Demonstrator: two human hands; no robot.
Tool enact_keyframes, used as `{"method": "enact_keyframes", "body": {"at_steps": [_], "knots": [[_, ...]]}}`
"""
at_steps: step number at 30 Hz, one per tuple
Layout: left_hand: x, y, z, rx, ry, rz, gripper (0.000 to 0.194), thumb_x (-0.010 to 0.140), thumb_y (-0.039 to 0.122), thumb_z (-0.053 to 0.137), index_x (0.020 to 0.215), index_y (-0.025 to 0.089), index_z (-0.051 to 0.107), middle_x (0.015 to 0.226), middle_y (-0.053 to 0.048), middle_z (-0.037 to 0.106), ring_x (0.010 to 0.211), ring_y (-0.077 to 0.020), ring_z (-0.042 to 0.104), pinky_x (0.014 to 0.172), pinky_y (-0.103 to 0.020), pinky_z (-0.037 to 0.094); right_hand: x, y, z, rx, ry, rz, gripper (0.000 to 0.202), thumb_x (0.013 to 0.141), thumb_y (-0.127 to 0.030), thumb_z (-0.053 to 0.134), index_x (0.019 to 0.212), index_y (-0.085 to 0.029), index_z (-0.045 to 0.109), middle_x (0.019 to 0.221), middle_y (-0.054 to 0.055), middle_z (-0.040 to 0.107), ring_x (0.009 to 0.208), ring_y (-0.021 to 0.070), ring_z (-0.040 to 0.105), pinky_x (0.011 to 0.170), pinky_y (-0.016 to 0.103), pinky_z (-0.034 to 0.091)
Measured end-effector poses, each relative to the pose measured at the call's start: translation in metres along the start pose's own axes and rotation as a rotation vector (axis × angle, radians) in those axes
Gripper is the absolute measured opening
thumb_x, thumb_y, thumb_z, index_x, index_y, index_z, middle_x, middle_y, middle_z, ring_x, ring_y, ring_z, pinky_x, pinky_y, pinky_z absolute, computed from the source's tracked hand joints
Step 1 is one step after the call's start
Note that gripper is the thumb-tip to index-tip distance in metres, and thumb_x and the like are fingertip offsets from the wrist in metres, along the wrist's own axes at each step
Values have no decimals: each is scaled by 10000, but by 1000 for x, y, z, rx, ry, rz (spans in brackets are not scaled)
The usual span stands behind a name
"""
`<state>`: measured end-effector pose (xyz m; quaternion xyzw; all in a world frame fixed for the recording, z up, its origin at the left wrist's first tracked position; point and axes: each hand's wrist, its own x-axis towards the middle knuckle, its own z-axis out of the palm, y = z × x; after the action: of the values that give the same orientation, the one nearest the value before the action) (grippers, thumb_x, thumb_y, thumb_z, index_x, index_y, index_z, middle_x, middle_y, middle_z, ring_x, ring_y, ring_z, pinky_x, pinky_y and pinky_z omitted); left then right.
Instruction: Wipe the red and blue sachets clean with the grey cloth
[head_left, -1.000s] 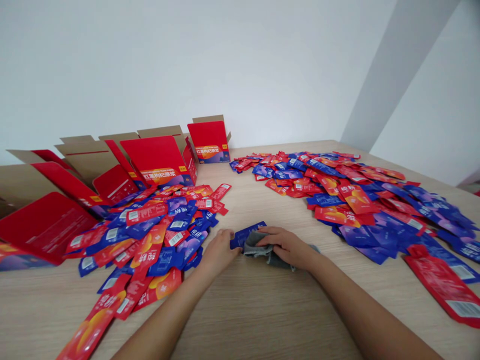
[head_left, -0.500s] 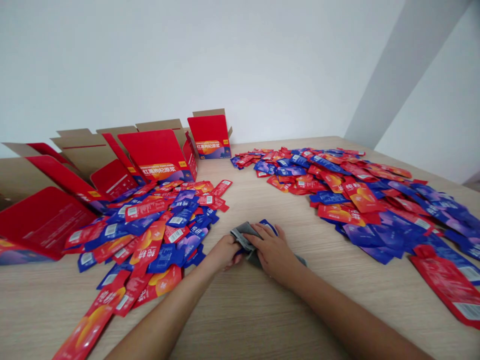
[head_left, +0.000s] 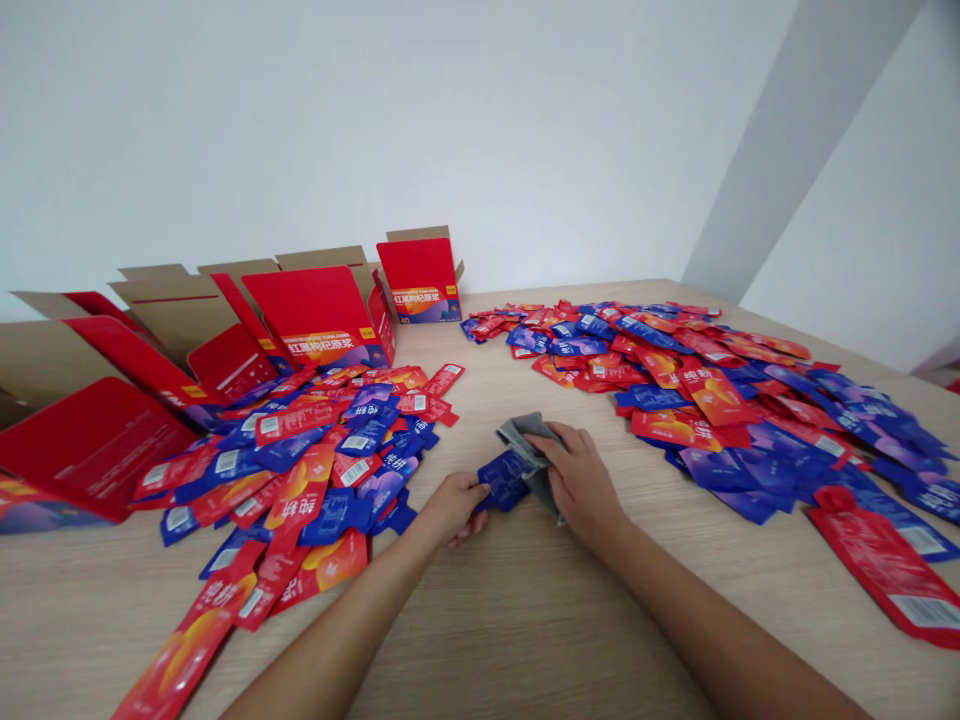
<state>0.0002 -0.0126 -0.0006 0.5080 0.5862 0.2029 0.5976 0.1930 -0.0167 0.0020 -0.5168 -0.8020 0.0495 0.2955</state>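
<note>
Between my hands is a blue sachet point(head_left: 504, 480) with small pale print. My left hand point(head_left: 454, 508) pinches its left end between thumb and fingers. In my right hand point(head_left: 583, 490) is a folded grey cloth point(head_left: 532, 435), with the fingers closed over it. The cloth lies against the right end of the sachet and hides that end. To the left of my left hand spreads a pile of red and blue sachets point(head_left: 300, 460). A larger pile of the same sachets point(head_left: 697, 390) lies to the right, beyond my right hand.
Several open red cartons stand along the left and back, among them a front carton point(head_left: 315, 315) and one at the back point(head_left: 420, 280). A single red sachet point(head_left: 885, 565) lies near the right edge. The wooden table point(head_left: 480, 630) meets a pale wall point(head_left: 480, 120).
My right hand has moved to the right with the cloth, away from my left hand. More of the blue sachet now shows between them.
</note>
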Motion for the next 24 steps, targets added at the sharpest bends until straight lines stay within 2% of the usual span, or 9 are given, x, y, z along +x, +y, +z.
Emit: {"method": "enact_keyframes", "body": {"at_steps": [3,5,8,11,14,17,19,21,24], "knots": [[2,-2,1,31,15,23,259,782,363,478,589,190,479,317,66,415,211,-60,280,264,-161,157,-5,-25,10,-9,-152,-129,519,786,-55,400,1256,-222,542,1303,83,476,1131,231,406,985,372,346],[2,-2,1,31,22,18,263,785,373,478,600,186,486,325,68,418,216,-56,276,267,-157,166,-3,-24,17,-55,-221,-126,513,787,-59,411,1253,-224,547,1297,85,483,1123,233,406,980,372,344],[1,-1,0,13,9,-13,213,792,373,469,683,191,480,355,84,444,228,-50,266,278,-140,185,6,1,18,-131,-222,-24,506,787,-44,400,1240,-204,561,1250,104,510,1061,232,433,948,368,363],[-1,1,-1,15,0,-26,188,801,361,453,709,197,454,359,94,442,231,-47,262,283,-132,196,10,22,10,-170,-170,91,496,788,-32,379,1214,-184,581,1193,120,535,1023,235,445,904,360,389],[-1,2,-2,19,-17,-27,187,801,355,453,699,198,449,356,94,441,225,-46,252,276,-137,188,4,12,5,-130,-145,46,509,792,-34,381,1230,-215,569,1217,99,519,1045,230,436,923,358,383],[-1,1,-3,26,-34,-9,194,790,359,472,696,190,490,353,89,441,221,-51,263,265,-149,176,-4,-12,10,-87,-207,-87,507,801,-68,420,1262,-242,542,1269,80,487,1093,233,412,964,364,357],[0,0,-2,12,-37,2,203,781,368,486,692,186,507,353,87,442,221,-52,265,263,-153,177,-4,-21,14,-87,-255,-114,497,805,-77,429,1259,-244,545,1281,77,482,1105,232,408,970,357,349],[1,-1,-2,-25,-32,7,213,774,380,495,681,189,493,356,86,446,224,-48,260,266,-150,177,1,-18,16,-115,-264,-79,500,800,-62,421,1248,-239,556,1270,81,492,1085,226,422,960,347,352],[1,-3,-3,-93,-41,31,216,757,393,514,684,194,469,369,83,461,235,-42,257,271,-142,177,10,1,13,-197,-227,34,497,793,-47,411,1228,-223,575,1220,106,521,1029,234,451,916,342,371]]}}
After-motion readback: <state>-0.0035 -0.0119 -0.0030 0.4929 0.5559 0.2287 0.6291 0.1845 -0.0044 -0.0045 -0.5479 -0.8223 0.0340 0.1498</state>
